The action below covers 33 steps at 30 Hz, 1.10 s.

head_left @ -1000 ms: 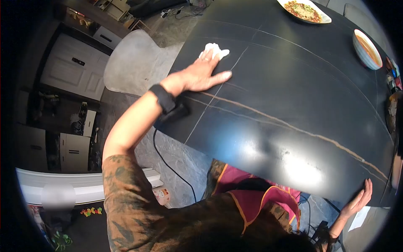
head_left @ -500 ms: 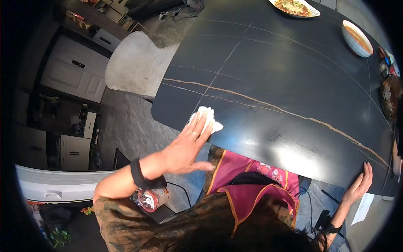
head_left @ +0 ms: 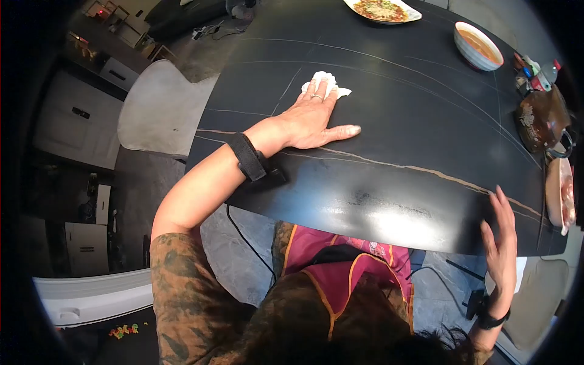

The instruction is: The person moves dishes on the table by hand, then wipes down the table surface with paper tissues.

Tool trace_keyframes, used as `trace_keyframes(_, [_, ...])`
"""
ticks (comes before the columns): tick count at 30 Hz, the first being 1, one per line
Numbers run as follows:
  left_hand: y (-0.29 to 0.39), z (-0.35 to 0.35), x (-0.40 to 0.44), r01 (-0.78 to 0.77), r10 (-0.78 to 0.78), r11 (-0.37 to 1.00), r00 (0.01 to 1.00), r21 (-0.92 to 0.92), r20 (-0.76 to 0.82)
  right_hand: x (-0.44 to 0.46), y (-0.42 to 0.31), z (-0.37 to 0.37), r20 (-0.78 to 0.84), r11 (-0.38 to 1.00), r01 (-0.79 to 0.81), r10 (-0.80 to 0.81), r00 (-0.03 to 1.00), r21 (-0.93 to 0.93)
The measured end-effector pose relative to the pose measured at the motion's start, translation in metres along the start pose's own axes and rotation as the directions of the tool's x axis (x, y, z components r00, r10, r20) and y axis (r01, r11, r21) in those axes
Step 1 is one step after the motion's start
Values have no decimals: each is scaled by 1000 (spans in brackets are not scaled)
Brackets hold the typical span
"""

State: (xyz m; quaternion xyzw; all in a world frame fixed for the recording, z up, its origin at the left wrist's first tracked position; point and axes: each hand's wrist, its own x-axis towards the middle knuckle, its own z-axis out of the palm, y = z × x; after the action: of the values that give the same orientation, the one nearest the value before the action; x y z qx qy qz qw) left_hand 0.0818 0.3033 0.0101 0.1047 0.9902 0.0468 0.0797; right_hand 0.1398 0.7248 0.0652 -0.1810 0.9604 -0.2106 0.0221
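My left hand (head_left: 310, 121) lies flat on the black table (head_left: 389, 121), its fingers spread and their tips pressing on a crumpled white cloth or tissue (head_left: 325, 84). The thumb points right, off the cloth. At the table's near right edge is my right hand (head_left: 500, 243), fingers apart and nothing in it. A light brown vein runs across the tabletop between my hands. Glare and faint smudges show near the front edge.
A plate of food (head_left: 381, 10) stands at the far edge, with a bowl of orange-brown soup (head_left: 479, 46) right of it. At the right edge are a brown bag-like item (head_left: 541, 118), bottles, and a tray (head_left: 558, 194). A grey chair (head_left: 159, 112) stands left.
From the near edge, my left hand has moved away from me with the cloth, back onto the table. My right hand's fingers have lifted and spread. The view has shifted right.
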Motion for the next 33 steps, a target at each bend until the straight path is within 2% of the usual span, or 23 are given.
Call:
trace_keyframes(2, [0, -1, -6, -24, 17, 987, 999, -160, -42, 22, -44, -7, 53, 982, 189, -188, 981, -5])
trace_keyframes(3, [-4, 4, -8, -55, 37, 967, 996, -248, -79, 36, -65, -7, 112, 943, 332, -333, 936, 29])
trace_keyframes(4, [-8, 6, -11, -87, 51, 939, 992, -334, -117, 52, -78, -1, 166, 872, 484, -489, 856, 74])
trace_keyframes(5, [-7, 4, -18, -127, 61, 935, 978, -331, -201, 68, -93, 7, 210, 800, 585, -599, 773, 133])
trace_keyframes(8, [-8, -6, -45, -53, -61, 958, 922, -282, -382, 122, -126, 50, 304, 639, 767, -742, 598, 50])
trace_keyframes(9, [-7, -10, -62, -39, -89, 963, 887, -265, -454, 141, -138, 66, 313, 596, 803, -759, 571, -19])
trace_keyframes(10, [-8, -15, -80, -9, -120, 962, 887, -275, -446, 159, -151, 81, 343, 572, 816, -753, 562, -80])
trace_keyframes(14, [-21, -8, -150, 119, -245, 952, 849, -282, -468, 210, -194, 115, 567, 641, 735, -528, 632, -222])
trace_keyframes(16, [-32, 9, -173, 220, -349, 926, 807, -306, -476, 225, -200, 129, 595, 744, 644, -439, 673, -180])
trace_keyframes(19, [-53, 35, -190, 305, -481, 869, 706, -390, -519, 233, -191, 150, 509, 782, 614, -487, 710, -108])
trace_keyframes(22, [-69, 54, -194, 348, -516, 857, 604, -381, -608, 235, -174, 137, 499, 802, 565, -416, 760, -192])
trace_keyframes(23, [-73, 59, -194, 349, -526, 850, 584, -394, -618, 236, -163, 130, 484, 814, 508, -335, 808, -283])
trace_keyframes(25, [-77, 61, -193, 319, -527, 850, 545, -420, -652, 239, -123, 110, 417, 861, 367, -208, 885, -351])
trace_keyframes(27, [-78, 63, -193, 320, -538, 842, 528, -433, -657, 246, -64, 83, 389, 884, 299, -149, 909, -360])
trace_keyframes(29, [-74, 62, -192, 322, -528, 849, 507, -419, -681, 240, 6, 56, 357, 912, 100, 53, 933, -398])
trace_keyframes(31, [-72, 63, -192, 324, -512, 859, 504, -397, -696, 217, 39, 23, 326, 903, -173, 313, 892, -394])
trace_keyframes(32, [-72, 63, -191, 323, -502, 864, 502, -386, -704, 216, 79, 18, 336, 912, -144, 283, 898, -384])
trace_keyframes(33, [-71, 63, -191, 322, -488, 871, 495, -371, -718, 214, 115, 18, 288, 925, -191, 291, 912, -330])
